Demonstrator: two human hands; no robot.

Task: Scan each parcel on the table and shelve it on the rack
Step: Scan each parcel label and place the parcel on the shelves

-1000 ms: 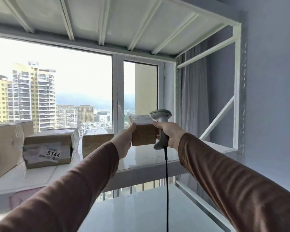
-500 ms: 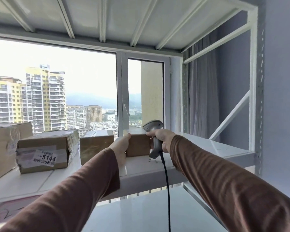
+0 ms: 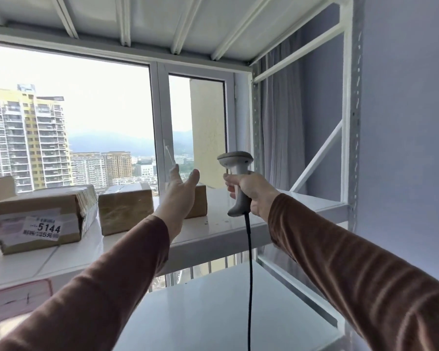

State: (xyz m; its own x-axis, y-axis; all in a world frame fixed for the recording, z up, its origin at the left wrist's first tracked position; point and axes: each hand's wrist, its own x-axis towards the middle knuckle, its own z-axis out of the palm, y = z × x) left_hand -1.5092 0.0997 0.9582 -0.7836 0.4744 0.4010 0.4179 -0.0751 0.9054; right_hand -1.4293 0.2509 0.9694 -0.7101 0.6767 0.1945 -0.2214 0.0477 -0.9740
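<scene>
Small parcel [image 3: 199, 201] sits on rack shelf [image 3: 276, 211] w/ other boxes; left hand [image 3: 180, 188] open, fingers spread, holding nothing. Right hand [image 3: 251, 191] grips scanner [image 3: 236, 183]. Table parcels not visible.

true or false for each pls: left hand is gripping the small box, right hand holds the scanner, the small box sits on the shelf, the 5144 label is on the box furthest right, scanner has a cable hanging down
1. The left hand grips the small box. False: its fingers are straight and hold nothing.
2. The right hand holds the scanner. True.
3. The small box sits on the shelf. True.
4. The 5144 label is on the rightmost box. False: it is on the larger box further left.
5. A black cable hangs from the scanner. True.
</scene>
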